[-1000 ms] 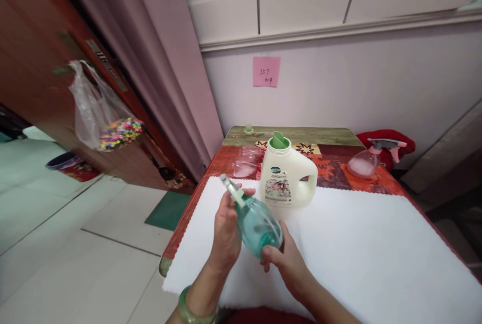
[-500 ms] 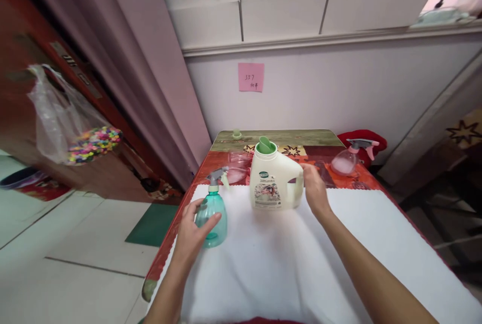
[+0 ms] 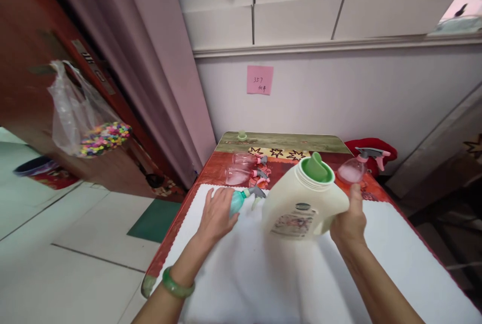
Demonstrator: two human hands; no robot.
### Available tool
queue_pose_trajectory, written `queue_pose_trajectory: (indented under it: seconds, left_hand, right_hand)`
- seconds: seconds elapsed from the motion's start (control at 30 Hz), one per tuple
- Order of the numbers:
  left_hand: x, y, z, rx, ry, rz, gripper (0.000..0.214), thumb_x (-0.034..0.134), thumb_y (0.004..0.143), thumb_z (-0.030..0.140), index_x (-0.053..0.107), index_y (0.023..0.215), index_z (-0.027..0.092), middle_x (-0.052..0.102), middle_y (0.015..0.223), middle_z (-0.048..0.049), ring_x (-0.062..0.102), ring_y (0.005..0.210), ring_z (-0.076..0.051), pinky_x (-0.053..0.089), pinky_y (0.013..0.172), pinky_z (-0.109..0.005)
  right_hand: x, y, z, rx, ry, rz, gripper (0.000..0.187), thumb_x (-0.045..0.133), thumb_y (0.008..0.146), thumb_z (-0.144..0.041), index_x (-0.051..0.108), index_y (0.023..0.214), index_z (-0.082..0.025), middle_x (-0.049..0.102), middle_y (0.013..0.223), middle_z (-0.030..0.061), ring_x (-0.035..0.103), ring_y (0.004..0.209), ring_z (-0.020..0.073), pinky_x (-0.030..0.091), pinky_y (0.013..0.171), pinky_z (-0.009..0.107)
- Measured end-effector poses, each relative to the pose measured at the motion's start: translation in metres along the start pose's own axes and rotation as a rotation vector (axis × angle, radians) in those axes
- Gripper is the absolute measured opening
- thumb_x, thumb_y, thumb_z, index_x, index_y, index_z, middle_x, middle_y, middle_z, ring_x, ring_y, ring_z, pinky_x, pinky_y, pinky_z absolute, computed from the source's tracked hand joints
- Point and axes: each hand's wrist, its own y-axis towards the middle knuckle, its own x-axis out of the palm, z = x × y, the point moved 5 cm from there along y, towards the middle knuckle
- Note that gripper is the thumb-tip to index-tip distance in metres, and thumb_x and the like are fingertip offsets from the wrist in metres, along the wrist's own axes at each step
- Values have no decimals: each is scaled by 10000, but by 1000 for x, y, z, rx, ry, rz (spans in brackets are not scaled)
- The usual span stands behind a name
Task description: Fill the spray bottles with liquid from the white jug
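My left hand (image 3: 218, 212) is wrapped over a teal spray bottle (image 3: 237, 203), which lies tipped on its side with its grey nozzle pointing right. Most of the bottle's body is hidden under the fingers. By its handle, my right hand (image 3: 351, 218) grips a cream detergent jug (image 3: 293, 208), raised above the white cloth and tilted. The jug has no cap on, and a green pouring spout (image 3: 316, 168) shows in its mouth. Two clear pink spray bottles (image 3: 237, 175) lie on the table behind the teal one.
A pink spray bottle with a grey head (image 3: 352, 169) stands at the table's back right, by a red item (image 3: 372, 148). A small green cap (image 3: 242, 135) sits at the back edge. White cloth (image 3: 241, 274) covers the table front. A bag of colourful pieces (image 3: 105, 138) hangs from the door.
The teal spray bottle has gone from upright to lying on its side under my left hand. My right hand has lifted the jug, brought it closer and tilted it.
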Motion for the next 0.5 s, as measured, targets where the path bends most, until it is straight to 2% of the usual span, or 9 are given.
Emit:
queue_pose_trajectory:
  seconds: [0.07,0.13,0.2,0.27,0.33,0.37,0.43,0.5]
  left_hand:
    - [11,20,5,71,-13,-38,572,717,693,191,617,1253,256,662,1310,-120,544,1288,-347,214,1194,-562]
    - [18,38,4,94,-21,-56,610,742,668,149,637,1251,296,624,1390,-107,501,1348,-349,146,1212,-593]
    - [21,50,-3,57,-22,-41,687,791,654,161,622,1297,332,484,1545,-117,358,1458,-396,22,1186,-690]
    - [20,53,-15,-32,-27,-3,865,851,640,233,513,1426,363,244,1675,-136,154,1524,-464,-33,1107,-797]
    - [20,49,-30,-145,-55,32,1134,903,594,347,304,1557,332,47,1700,-206,43,1519,-526,84,1056,-848]
    - [20,45,-38,-195,-78,41,1257,919,564,396,203,1591,287,7,1685,-260,42,1512,-544,179,1049,-830]
    - [24,38,-51,-254,-136,37,1362,929,533,435,115,1600,200,80,1648,-336,132,1506,-530,336,1054,-720]
    - [30,37,-62,-247,-197,15,1256,919,555,385,210,1573,188,287,1601,-299,291,1483,-455,389,1084,-593]
  right_hand:
    - [-8,-9,-5,76,73,15,480,597,830,-675,643,824,-197,668,654,-15,634,627,189,506,599,307]
    - [-10,-17,-14,58,77,-39,441,596,852,-634,656,802,-200,675,649,-10,658,663,200,519,631,309]
    - [-12,-25,-23,4,81,-76,394,607,868,-573,665,751,-200,681,641,-2,664,681,200,520,656,303]
    - [-16,-30,-28,-26,92,-30,334,647,860,-504,662,710,-207,671,616,-13,638,633,179,503,629,284]
    - [-19,-35,-27,4,88,24,317,663,857,-476,656,683,-211,653,582,-22,602,574,163,478,581,273]
    - [-18,-37,-25,40,84,22,338,654,863,-489,653,671,-211,641,561,-20,594,560,165,471,568,275]
    - [-12,-43,-17,147,74,-38,417,600,885,-553,661,665,-203,619,529,-6,599,557,180,471,559,291]
    - [-5,-49,-7,275,56,-108,507,549,889,-628,660,651,-194,584,486,4,590,531,194,461,537,308]
